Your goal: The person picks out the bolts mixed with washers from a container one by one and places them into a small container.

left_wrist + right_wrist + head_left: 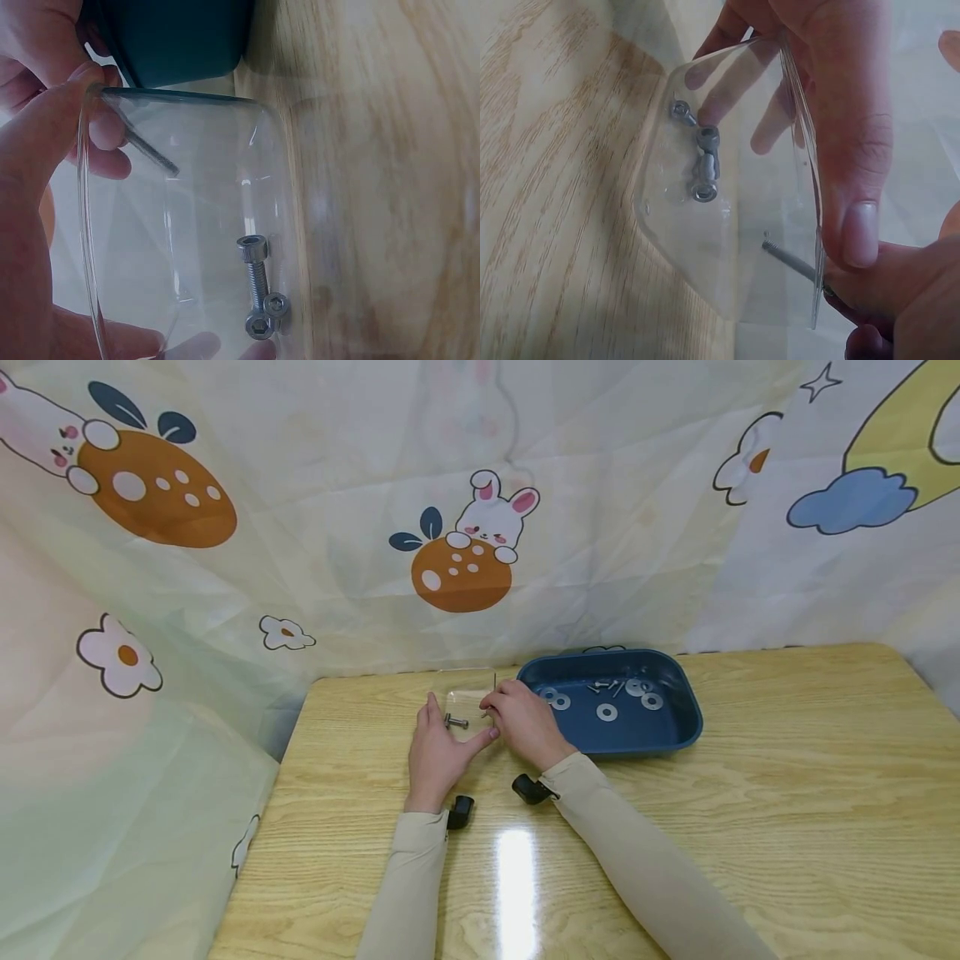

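Note:
A clear plastic container [463, 700] stands on the table, and my left hand [437, 760] holds it with thumb and fingers spread around its sides. Several socket head bolts [256, 281] lie together on its bottom, one longer than the others. My right hand [531, 724] is at the container's right side, pinching another bolt [791, 262]. That bolt's threaded end points down inside the container, while its head is hidden by the fingers. In the right wrist view, my left thumb [859, 195] lies along the outside of the rim.
Right of the container sits a dark blue tray [637, 750] holding several flat washers [607, 712] and a few loose bolts [617, 688]. My right wrist passes over the tray's near left corner. A patterned curtain [337, 527] hangs behind the wooden table [787, 793].

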`<state>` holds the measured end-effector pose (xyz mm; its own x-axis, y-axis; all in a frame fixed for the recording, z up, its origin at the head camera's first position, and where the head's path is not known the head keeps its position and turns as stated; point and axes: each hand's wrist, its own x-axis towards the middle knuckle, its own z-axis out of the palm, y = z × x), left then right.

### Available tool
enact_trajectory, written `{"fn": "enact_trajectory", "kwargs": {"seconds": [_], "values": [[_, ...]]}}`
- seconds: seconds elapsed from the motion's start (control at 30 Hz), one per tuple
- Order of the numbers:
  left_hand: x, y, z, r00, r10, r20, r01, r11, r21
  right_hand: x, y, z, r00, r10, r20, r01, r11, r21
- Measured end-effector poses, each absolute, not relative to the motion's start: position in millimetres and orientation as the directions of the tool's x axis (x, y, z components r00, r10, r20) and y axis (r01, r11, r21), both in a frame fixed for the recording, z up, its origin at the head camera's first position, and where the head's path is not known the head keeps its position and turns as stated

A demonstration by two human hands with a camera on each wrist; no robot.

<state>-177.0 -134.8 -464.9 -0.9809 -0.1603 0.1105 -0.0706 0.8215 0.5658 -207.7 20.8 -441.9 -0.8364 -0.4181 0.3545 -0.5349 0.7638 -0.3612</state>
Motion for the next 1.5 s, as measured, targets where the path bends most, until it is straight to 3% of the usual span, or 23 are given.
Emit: {"fn": "enact_trajectory", "kwargs": {"seconds": [0.8,1.5], "values": [[-177.1,-134.2,-462.5,-0.980,-0.169,0.102,-0.077,0.804,0.590,-206.9,38.3,-435.2,-0.846,-0.388,0.364,-0.522,0.739,-0.425],[-175.8,-133.7,-463.8,-0.978,-0.175,0.117,-0.069,0.793,0.606,-201.0,84.5,-441.1,-0.817,-0.346,0.461,-0.537,0.748,-0.391]]}}
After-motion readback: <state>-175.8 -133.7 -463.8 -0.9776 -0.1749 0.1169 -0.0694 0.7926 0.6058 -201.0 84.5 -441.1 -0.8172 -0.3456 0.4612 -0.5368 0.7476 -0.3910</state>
